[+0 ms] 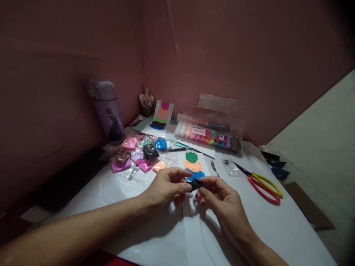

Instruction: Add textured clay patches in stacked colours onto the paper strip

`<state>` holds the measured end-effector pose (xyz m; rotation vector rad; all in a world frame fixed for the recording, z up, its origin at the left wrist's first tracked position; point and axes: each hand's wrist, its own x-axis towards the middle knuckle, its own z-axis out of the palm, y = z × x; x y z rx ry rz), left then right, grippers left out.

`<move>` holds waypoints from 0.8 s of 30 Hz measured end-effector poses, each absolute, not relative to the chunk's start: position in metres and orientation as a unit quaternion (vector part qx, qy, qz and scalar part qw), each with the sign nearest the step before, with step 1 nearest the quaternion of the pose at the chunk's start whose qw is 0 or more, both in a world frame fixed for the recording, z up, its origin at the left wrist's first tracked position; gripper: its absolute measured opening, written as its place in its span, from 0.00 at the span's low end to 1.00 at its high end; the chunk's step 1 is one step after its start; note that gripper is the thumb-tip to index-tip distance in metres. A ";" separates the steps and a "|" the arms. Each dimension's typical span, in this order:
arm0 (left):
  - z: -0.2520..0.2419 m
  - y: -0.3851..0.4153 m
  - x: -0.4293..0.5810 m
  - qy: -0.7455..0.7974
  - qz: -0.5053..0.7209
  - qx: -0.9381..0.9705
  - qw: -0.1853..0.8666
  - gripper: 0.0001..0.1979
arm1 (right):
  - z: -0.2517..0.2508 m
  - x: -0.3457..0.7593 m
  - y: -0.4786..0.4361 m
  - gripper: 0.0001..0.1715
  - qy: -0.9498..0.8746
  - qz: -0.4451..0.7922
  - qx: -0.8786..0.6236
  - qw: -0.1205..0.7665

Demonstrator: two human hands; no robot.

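Note:
A small lump of black modelling clay is pinched between both hands above the table. My left hand grips its left end with thumb and forefinger; my right hand holds its right end the same way. Just beyond the fingers lies a white paper strip with textured bands of green clay, peach clay and blue clay. The hands hide the middle part of that strip. To the left of it sit several small bags of clay, among them a black one.
Scissors with red and yellow handles lie at right, beside a small clear packet and a fork. A purple bottle stands back left. Behind are a finished-looking striped card and a pack of clay against the wall.

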<state>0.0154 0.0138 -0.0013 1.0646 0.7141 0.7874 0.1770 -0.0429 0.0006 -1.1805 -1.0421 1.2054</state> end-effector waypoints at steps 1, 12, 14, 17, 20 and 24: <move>-0.002 0.013 0.016 0.326 0.353 0.485 0.731 0.21 | 0.001 0.177 -0.044 0.14 -0.447 0.516 -0.490 0.542; -0.001 0.010 0.019 0.336 0.308 0.523 0.720 0.12 | 0.003 0.176 -0.047 0.09 -0.512 0.483 -0.509 0.496; -0.001 0.010 0.018 0.325 0.298 0.522 0.730 0.13 | 0.005 0.177 -0.047 0.09 -0.513 0.481 -0.513 0.492; 0.000 0.009 0.017 0.314 0.287 0.524 0.738 0.14 | 0.004 0.178 -0.047 0.09 -0.518 0.476 -0.511 0.495; 0.001 0.009 0.016 0.320 0.289 0.519 0.738 0.15 | 0.001 0.178 -0.046 0.08 -0.526 0.478 -0.502 0.492; 0.002 0.009 0.017 0.314 0.295 0.498 0.753 0.19 | -0.002 0.178 -0.047 0.11 -0.535 0.485 -0.477 0.501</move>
